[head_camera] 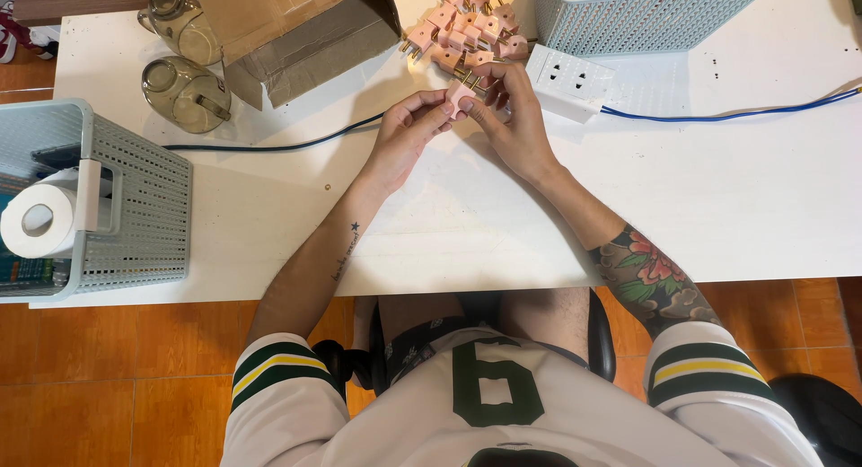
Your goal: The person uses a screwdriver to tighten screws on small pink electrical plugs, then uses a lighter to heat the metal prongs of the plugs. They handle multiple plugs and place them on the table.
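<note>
One plug [461,97] is held between the left hand [401,139] and the right hand [514,126], above the middle of the table [736,198]. A pile of plugs [467,27] is found just behind the hands. The socket block [567,81] is set just right of the hands, with a cable [727,117] run off to the right. A basket [646,18] is placed behind the block. A cardboard box [296,36] is tipped left of the pile; two glass jugs [184,63] are laid further left. A second basket [117,198] is set at the left edge, with a paper roll [36,220] hung on it.
</note>
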